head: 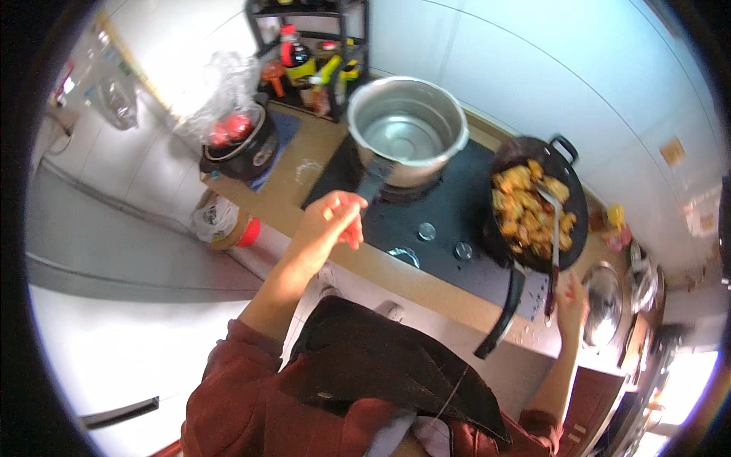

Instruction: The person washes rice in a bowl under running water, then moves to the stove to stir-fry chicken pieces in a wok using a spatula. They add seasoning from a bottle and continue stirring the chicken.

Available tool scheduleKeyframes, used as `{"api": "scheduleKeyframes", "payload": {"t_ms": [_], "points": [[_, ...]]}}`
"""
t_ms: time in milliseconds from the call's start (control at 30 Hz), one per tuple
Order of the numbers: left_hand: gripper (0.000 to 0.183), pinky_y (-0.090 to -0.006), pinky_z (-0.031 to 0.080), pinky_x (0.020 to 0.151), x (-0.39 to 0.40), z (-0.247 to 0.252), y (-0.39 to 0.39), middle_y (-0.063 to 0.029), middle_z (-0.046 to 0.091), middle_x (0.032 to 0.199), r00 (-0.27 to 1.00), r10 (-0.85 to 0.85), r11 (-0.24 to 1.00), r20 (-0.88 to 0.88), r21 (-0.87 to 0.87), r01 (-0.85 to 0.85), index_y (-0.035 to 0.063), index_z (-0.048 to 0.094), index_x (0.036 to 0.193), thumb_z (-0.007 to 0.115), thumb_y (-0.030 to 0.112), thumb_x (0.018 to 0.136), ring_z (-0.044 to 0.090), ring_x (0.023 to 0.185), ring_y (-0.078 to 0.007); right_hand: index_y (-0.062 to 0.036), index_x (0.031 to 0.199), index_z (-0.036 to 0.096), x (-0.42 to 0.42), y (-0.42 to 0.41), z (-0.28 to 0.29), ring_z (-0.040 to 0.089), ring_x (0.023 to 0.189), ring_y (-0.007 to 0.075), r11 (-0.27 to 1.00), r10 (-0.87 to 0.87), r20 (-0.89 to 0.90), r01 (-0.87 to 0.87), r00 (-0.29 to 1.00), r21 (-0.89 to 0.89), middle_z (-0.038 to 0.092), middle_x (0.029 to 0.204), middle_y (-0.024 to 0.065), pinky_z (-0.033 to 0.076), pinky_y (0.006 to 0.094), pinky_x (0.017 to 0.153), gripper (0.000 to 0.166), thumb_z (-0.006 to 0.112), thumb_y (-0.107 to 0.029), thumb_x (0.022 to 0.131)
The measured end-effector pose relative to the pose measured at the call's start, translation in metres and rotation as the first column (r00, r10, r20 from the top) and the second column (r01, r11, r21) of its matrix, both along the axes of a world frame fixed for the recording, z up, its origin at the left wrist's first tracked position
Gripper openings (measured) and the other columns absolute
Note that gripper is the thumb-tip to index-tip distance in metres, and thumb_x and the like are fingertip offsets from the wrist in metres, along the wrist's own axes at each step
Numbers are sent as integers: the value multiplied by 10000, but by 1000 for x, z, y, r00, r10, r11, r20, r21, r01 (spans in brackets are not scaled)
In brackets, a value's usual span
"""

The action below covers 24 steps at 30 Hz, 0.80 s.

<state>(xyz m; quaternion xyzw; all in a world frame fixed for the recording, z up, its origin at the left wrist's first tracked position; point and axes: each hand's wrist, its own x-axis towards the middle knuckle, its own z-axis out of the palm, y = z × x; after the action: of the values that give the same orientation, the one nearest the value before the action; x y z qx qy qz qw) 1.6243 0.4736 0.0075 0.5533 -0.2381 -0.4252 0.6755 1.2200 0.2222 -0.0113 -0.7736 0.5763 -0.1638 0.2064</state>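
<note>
An empty metal pressure-cooker pot (408, 134) stands on the left part of the black stove top (388, 220), its dark handle (377, 174) pointing towards me. My left hand (338, 220) is at the end of that handle, fingers curled; whether it grips the handle is unclear. On the right, a black wok (577, 228) holds browned chunks of food (522, 200). A metal spatula (555, 228) lies in the food, its dark handle over the wok's near rim. Right beside the spatula handle is my right hand (571, 300); its hold cannot be made out.
The wok's long handle (505, 320) juts over the counter edge. A metal lid (602, 303) lies at the right. A black rack with bottles (300, 63) stands behind, left of the pot. Further left are a dark cooker (245, 151) with red items in plastic and a red-lidded jar (248, 231).
</note>
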Motion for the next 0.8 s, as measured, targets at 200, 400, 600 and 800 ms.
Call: {"api": "scheduleKeyframes", "payload": {"t_ms": [200, 400, 600, 800], "points": [[253, -237, 484, 546, 117, -30, 10, -33, 555, 781, 911, 405, 913, 79, 21, -408, 41, 556, 1028, 585, 253, 893, 566, 620, -116, -35, 1201, 554, 84, 36, 77, 536, 890, 178, 852, 203, 146, -101, 968, -513, 561, 1028, 83, 419, 285, 718, 348, 547, -21, 854], [246, -248, 492, 556, 211, -53, 10, -42, 551, 838, 899, 408, 908, 160, 27, -417, 35, 547, 1040, 587, 224, 887, 573, 648, -122, 27, 1092, 610, 213, 94, 99, 595, 784, 176, 802, 398, 235, -212, 887, -559, 614, 896, 133, 498, 276, 664, 262, 551, 52, 837], [205, -244, 504, 545, 271, -78, -4, -45, 564, 857, 913, 365, 928, 182, 8, -373, 42, 556, 1035, 601, 164, 876, 588, 647, -127, 26, 1037, 633, 304, 133, 67, 613, 675, 163, 873, 396, 321, -244, 860, -423, 632, 788, 128, 494, 251, 589, 225, 558, 59, 828], [210, -237, 513, 556, 303, -73, -26, -46, 602, 902, 921, 312, 936, 234, 93, -340, 69, 568, 1068, 596, 131, 869, 602, 674, -119, -21, 982, 654, 376, 161, 48, 613, 609, 178, 934, 345, 451, -253, 823, -252, 632, 761, 124, 471, 284, 543, 204, 609, 4, 785]]}}
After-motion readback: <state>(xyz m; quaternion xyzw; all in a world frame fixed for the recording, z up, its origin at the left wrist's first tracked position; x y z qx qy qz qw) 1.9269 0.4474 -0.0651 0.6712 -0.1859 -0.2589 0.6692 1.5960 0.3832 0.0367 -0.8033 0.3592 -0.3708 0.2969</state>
